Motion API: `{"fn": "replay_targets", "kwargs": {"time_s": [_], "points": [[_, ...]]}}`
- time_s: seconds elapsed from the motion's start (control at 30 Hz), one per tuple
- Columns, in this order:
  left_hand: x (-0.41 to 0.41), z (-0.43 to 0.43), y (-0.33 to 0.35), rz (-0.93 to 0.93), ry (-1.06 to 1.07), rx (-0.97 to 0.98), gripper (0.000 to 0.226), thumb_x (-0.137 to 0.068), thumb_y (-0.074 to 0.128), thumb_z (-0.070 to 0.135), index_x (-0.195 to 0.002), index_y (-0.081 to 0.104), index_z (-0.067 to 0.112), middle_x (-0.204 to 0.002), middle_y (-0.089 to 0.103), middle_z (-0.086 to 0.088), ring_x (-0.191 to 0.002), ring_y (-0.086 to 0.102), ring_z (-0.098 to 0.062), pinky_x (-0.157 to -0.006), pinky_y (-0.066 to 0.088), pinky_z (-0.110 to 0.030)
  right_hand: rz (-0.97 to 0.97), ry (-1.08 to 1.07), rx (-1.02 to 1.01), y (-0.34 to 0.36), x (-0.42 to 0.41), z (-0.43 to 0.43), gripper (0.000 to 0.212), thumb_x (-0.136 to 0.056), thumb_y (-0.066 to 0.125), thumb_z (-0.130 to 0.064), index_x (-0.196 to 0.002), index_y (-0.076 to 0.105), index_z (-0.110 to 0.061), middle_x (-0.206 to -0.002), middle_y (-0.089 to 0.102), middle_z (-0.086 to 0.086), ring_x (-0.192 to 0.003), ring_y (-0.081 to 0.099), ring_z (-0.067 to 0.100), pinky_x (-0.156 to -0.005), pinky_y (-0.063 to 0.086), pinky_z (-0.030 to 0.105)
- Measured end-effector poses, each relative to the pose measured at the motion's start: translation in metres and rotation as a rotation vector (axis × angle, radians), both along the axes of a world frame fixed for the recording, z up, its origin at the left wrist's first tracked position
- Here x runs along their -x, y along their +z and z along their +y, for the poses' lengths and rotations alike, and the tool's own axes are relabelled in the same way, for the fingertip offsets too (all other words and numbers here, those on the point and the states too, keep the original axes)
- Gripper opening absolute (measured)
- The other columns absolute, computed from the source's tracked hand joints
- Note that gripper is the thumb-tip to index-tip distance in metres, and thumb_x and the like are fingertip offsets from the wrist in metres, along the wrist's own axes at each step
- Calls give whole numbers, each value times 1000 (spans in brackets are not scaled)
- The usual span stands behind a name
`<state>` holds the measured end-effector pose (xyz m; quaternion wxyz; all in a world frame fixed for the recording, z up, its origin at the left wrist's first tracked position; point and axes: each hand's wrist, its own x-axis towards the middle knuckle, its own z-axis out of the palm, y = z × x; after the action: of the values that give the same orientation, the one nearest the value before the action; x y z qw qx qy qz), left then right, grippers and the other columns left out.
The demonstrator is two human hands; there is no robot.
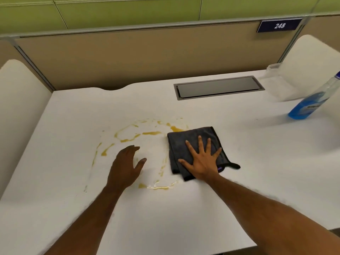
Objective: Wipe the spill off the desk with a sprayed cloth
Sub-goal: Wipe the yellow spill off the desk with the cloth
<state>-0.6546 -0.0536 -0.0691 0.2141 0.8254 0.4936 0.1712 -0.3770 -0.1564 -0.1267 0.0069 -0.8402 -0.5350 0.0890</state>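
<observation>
A yellow-orange spill (139, 134) spreads in rings and streaks across the middle of the white desk (184, 208). At the spill's right edge lies a folded dark grey cloth (184, 138). My right hand (200, 161) presses flat on the cloth, fingers spread wide. Over the spill hovers my left hand (127, 164), fingers apart and holding nothing. A spray bottle (311, 103) of blue liquid stands at the far right of the desk, apart from both hands.
A metal cable hatch (219, 87) is set into the desk at the back. A clear plastic container (276, 80) sits at the back right, near the bottle. Beige partition panels (128, 56) wall the desk at the back and both sides.
</observation>
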Motion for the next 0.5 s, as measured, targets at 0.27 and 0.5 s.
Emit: {"fn": "replay_targets", "kwargs": {"time_s": [0.27, 0.5], "points": [[60, 12, -18, 243, -16, -90, 89, -81, 26, 75, -146, 41, 15, -159, 32, -8, -148, 25, -29, -118, 22, -50, 8, 106, 40, 1, 35, 18, 83, -73, 9, -92, -147, -6, -56, -163, -17, 12, -144, -22, 46, -101, -14, 79], [113, 8, -27, 355, 2, -153, 91, -87, 17, 75, -145, 43, 10, -160, 28, -13, -149, 23, -32, -117, 20, -56, -54, 17, 24, -1, -15, -37, 83, -71, 7, -94, -145, -7, -59, -165, -10, 4, -148, -16, 39, -106, -2, 78]]}}
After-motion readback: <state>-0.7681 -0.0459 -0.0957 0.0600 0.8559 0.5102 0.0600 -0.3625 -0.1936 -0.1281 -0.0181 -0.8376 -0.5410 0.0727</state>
